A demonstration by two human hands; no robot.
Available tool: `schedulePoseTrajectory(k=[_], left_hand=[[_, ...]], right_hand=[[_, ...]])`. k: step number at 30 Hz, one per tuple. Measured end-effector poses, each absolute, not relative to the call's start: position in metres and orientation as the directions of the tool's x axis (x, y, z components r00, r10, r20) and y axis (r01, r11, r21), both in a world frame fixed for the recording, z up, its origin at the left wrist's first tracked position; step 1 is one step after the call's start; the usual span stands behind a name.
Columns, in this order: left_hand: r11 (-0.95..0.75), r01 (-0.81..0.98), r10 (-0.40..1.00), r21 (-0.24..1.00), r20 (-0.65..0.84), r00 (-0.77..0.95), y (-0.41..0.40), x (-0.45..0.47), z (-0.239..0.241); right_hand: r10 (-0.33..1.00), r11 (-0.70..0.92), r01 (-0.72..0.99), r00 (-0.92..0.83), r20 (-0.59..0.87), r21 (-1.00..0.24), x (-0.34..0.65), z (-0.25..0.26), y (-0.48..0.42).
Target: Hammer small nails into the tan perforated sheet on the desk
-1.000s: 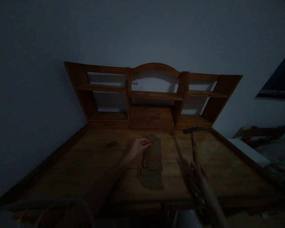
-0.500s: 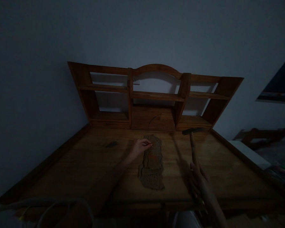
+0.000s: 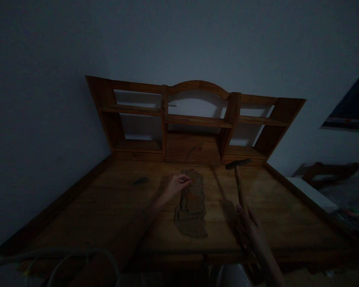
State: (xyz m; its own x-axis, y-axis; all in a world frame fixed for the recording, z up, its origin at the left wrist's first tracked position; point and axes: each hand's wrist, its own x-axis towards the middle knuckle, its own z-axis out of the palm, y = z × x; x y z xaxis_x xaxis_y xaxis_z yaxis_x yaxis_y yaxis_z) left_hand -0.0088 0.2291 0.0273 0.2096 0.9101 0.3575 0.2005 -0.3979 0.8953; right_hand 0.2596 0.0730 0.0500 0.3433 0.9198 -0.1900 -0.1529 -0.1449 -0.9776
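Note:
My right hand [image 3: 249, 223] is wrapped round the wooden handle of a hammer [image 3: 238, 185], whose dark head points up and away over the desk. To the left of it, my left hand [image 3: 179, 183] has thumb and fingertips pinched together above a worn, torn strip of brown cardboard [image 3: 193, 223]. Whatever sits in that pinch is too small and dim to name. The cardboard lies lengthwise on the wooden desk top [image 3: 113, 207], its surface pitted with many small holes and orange-brown patches. The hammer head is apart from the cardboard.
A small dark pile [image 3: 141, 181] lies left of my left hand. At the back of the desk stands a wooden shelf unit [image 3: 197, 119] against the wall. A pale rail [image 3: 86, 251] crosses the lower left. On the right are a white surface [image 3: 312, 194] and a wooden chair back [image 3: 329, 168].
The hammer and my right hand have shifted slightly left, towards the cardboard. My left hand stays in nearly the same place, still pinched.

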Motion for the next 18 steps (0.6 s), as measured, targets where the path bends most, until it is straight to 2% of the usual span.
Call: schedulePoseTrajectory(k=[12,18], left_hand=[[-0.361,0.209,0.923,0.909,0.317,0.216,0.2266,-0.0087,0.0316],[-0.393,0.186,0.911,0.901,0.353,0.212,0.2269,-0.0091,0.0297]], right_hand=[[0.925,-0.173,-0.189,0.307,-0.226,-0.967,0.2617,0.0442,0.0737],[0.925,-0.131,-0.100,0.346,-0.158,-0.986,0.2643,0.0477,0.0743]])
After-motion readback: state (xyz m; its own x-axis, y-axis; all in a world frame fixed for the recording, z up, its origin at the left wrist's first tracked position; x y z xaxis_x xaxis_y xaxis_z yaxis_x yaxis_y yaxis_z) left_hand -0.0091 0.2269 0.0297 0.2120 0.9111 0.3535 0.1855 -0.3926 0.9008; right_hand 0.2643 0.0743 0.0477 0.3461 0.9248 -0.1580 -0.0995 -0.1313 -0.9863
